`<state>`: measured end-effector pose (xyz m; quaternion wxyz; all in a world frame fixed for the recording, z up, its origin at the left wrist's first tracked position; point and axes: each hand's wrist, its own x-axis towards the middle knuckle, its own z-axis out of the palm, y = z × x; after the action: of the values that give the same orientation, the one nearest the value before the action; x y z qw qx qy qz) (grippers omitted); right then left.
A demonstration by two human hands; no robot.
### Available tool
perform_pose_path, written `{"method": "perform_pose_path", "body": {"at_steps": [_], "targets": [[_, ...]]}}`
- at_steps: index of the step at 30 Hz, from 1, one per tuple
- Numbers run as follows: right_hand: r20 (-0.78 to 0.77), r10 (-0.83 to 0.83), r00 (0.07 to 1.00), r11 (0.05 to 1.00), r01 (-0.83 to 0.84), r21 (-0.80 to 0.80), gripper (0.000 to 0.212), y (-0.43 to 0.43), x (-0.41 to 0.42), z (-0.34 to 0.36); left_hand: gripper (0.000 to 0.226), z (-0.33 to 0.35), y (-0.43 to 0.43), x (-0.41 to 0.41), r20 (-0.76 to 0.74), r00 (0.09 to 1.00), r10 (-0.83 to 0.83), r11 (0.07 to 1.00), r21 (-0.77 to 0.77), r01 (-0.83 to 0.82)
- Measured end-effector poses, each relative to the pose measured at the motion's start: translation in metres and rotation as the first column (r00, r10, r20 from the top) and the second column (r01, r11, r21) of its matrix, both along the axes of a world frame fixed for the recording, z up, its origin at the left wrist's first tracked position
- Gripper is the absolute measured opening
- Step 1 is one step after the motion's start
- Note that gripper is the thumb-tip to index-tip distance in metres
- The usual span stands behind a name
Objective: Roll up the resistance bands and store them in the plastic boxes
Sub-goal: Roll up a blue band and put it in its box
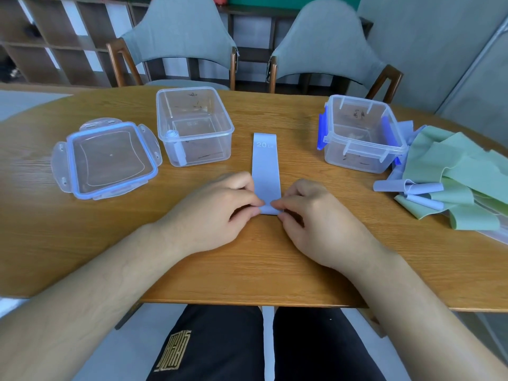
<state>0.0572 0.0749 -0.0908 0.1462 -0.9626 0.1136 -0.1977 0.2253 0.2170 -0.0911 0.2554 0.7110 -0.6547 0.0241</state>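
A pale blue resistance band (265,163) marked "20 LB" lies flat and lengthwise on the wooden table (247,265). My left hand (217,210) and my right hand (316,215) pinch its near end from either side, with a small fold starting there. An open clear plastic box (217,125) at the back left holds one rolled blue band (173,144) in its left corner. A second clear box (365,149) with blue latches stands at the back right.
A clear lid (107,160) with a blue seal lies left of the open box. A heap of loose green bands (456,177) and blue bands (406,187) covers the table's right edge. Two grey chairs (178,42) stand behind the table.
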Motion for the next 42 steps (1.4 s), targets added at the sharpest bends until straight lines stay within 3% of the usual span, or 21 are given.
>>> {"method": "perform_pose_path", "body": {"at_steps": [9, 14, 21, 27, 33, 39, 42], "targets": [[-0.096, 0.13, 0.987, 0.991, -0.133, -0.026, 0.012, -0.025, 0.019, 0.017, 0.009, 0.008, -0.018, 0.011, 0.05, 0.997, -0.061, 0.998, 0.0, 0.061], [-0.073, 0.21, 0.975, 0.977, -0.207, 0.051, 0.008, -0.044, 0.028, 0.018, 0.01, -0.006, -0.014, 0.019, -0.064, 0.995, -0.076, 0.995, -0.062, 0.073], [0.1, 0.177, 0.979, 0.97, -0.19, 0.15, 0.01, -0.046, 0.034, 0.0, 0.015, -0.003, -0.028, 0.03, -0.142, 0.987, -0.069, 0.998, 0.002, 0.07], [0.099, 0.207, 0.973, 0.961, -0.221, 0.164, 0.019, -0.051, 0.031, -0.002, 0.011, -0.004, -0.033, 0.025, -0.212, 0.975, -0.059, 0.998, -0.033, 0.053], [0.118, 0.203, 0.972, 0.936, -0.228, 0.27, 0.016, -0.053, 0.032, -0.003, 0.014, -0.01, -0.031, 0.031, -0.193, 0.981, -0.032, 0.999, -0.03, 0.027], [0.163, 0.113, 0.98, 0.955, -0.152, 0.254, 0.007, -0.054, 0.034, -0.003, 0.022, -0.009, -0.035, 0.032, -0.151, 0.988, 0.003, 0.999, -0.05, -0.011], [0.154, 0.117, 0.981, 0.956, -0.153, 0.249, 0.009, -0.055, 0.034, -0.005, 0.014, -0.008, -0.036, 0.031, -0.132, 0.991, -0.009, 0.997, -0.073, -0.001]]}}
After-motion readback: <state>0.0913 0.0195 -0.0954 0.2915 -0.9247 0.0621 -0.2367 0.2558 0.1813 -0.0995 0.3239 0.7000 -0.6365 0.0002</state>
